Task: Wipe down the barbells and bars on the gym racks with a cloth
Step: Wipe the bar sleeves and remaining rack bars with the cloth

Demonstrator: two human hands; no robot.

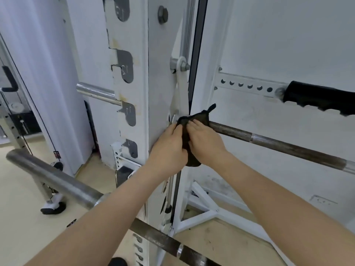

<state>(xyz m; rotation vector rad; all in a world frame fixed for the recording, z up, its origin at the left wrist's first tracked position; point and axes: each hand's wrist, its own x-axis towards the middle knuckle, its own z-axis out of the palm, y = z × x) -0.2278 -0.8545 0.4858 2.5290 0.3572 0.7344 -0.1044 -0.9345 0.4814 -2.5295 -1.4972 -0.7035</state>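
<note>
I list: black padded grip point(318, 97), upper right; wall outlet point(323, 202), low on white wall point(288, 35); beige floor point(17, 198); small hanging tag point(57, 154), left.

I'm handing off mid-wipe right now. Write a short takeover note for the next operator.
Left hand: holds the dark cloth on the bar, right beside the white upright.
Right hand: grips the same cloth around the bar.
Done: cannot tell how much is wiped.
Left: probably the bar's length running right, then the lower barbell.
</note>
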